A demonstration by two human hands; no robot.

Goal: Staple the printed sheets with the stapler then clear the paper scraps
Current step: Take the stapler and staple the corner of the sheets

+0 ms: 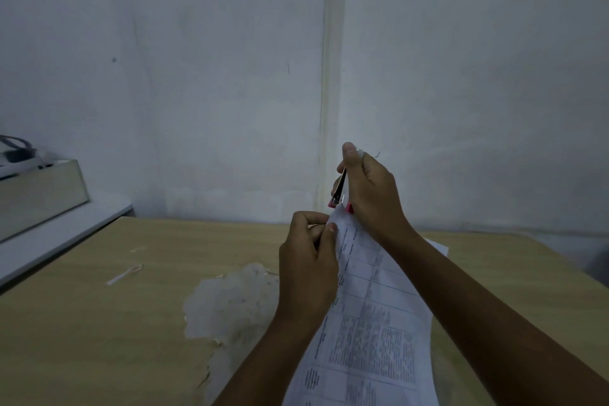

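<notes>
I hold the printed sheets (372, 333) up above the wooden table (99, 323), their top corner raised towards the wall. My left hand (308, 260) pinches that top corner between thumb and fingers. My right hand (369, 191) grips a small pink and metal stapler (339, 191) upright, its jaws at the sheets' top corner just above my left thumb. A thin paper scrap (123, 274) lies on the table at the left, with a smaller scrap (136, 250) beyond it.
The table's veneer is peeled away in a pale patch (227, 300) left of my arms. A low white shelf (59, 234) with a beige box (39, 194) stands at the far left. A plain wall is close behind the table.
</notes>
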